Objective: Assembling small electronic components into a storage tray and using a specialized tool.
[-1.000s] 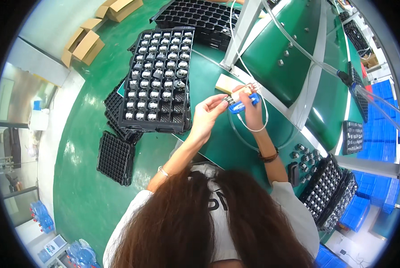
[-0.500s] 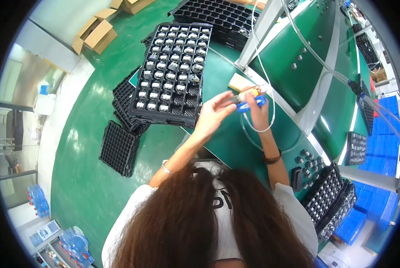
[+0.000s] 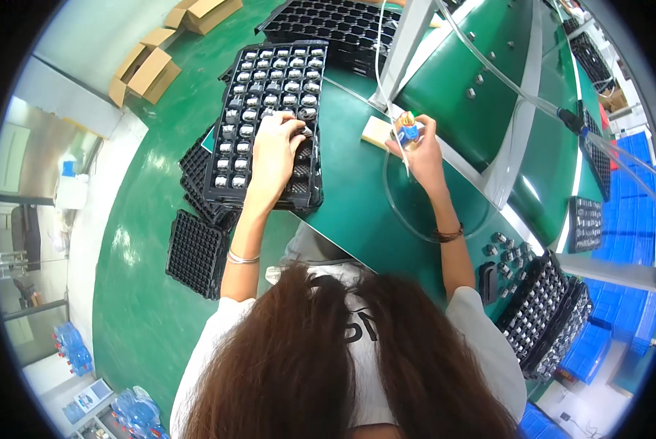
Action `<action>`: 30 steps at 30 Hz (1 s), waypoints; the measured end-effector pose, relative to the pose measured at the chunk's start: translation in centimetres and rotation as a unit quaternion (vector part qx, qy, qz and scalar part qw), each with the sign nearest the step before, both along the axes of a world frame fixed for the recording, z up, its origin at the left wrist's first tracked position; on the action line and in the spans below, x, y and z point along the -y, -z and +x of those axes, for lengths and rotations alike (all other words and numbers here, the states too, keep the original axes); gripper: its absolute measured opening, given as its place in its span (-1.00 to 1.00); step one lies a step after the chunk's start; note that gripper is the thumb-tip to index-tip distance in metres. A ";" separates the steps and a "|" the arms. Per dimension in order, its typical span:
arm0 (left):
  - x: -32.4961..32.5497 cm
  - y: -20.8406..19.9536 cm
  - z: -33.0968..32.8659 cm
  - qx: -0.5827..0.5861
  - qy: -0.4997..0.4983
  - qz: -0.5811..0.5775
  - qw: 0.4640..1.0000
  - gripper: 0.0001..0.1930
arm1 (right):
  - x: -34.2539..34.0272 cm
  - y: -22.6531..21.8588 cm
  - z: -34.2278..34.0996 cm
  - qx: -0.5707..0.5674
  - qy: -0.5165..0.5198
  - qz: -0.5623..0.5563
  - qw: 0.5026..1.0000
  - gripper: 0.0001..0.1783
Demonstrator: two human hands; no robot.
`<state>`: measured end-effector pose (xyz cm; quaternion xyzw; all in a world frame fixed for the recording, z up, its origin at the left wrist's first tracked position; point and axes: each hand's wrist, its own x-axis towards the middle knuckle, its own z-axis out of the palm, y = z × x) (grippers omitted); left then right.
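My left hand (image 3: 275,150) is over the right side of a black compartment tray (image 3: 315,196), its thumb and fingers pinched on a small silver metal part (image 3: 307,132) at one of the pockets. Rows of similar shiny parts (image 3: 224,164) fill much of this tray; several pockets near its lower right corner hold none. My right hand (image 3: 425,157) grips a small blue-and-yellow hand tool (image 3: 410,133) above the green table (image 3: 350,175). A thin pale hose (image 3: 381,73) runs down to that hand. Under the tool lies a pale yellow block (image 3: 374,132).
More black trays are stacked at the back (image 3: 328,29) and on the floor at left (image 3: 195,252). Loose metal parts (image 3: 509,252) and a filled tray (image 3: 537,307) lie at right. A metal post (image 3: 405,51) rises behind the block, beside a green conveyor belt (image 3: 452,80).
My left hand has moved left from beside the tool to the tray, with a part in its fingers. My right hand has stayed near the block, turning the tool more upright.
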<state>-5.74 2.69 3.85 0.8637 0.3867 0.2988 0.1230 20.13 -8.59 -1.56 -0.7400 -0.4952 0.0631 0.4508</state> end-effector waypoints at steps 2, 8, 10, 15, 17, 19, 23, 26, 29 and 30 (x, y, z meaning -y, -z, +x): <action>-0.1 -0.2 0.0 0.002 0.006 -0.005 1.000 -0.77 | 1.5 -0.3 0.6 -0.089 -0.025 -0.046 0.995 -0.23; -0.4 -0.6 -0.2 0.061 -0.008 -0.107 0.992 -0.76 | 3.5 -0.7 2.3 -0.121 -0.046 -0.065 0.989 -0.29; 0.0 -1.5 0.1 0.160 0.042 -0.236 0.957 -0.76 | 2.6 -0.4 2.5 -0.113 -0.046 -0.053 0.991 -0.29; 3.2 -1.5 2.3 0.374 0.138 -0.520 0.756 -0.78 | -1.7 1.5 0.1 -0.019 -0.022 0.011 1.000 -0.52; 4.8 -0.8 3.3 0.409 0.155 -0.593 0.676 -0.71 | -2.6 1.1 0.6 -0.010 -0.019 0.039 0.999 -0.63; 6.3 -0.4 4.0 0.406 0.170 -0.628 0.642 -0.67 | -3.7 2.4 3.4 -0.053 -0.003 0.134 0.990 -0.64; 8.0 0.9 5.3 0.420 0.151 -0.674 0.588 -0.66 | -4.3 1.4 11.4 -0.017 0.139 0.116 0.983 -0.65; 8.2 0.9 6.1 0.417 0.151 -0.687 0.576 -0.67 | -4.2 2.8 17.8 0.029 0.224 0.077 0.971 -0.59; 8.1 1.1 6.1 0.403 0.146 -0.687 0.587 -0.68 | -4.5 3.8 19.0 0.052 0.221 0.031 0.973 -0.53; 8.1 1.3 6.1 0.398 0.152 -0.684 0.592 -0.68 | -4.6 3.8 19.0 0.055 0.214 -0.005 0.975 -0.51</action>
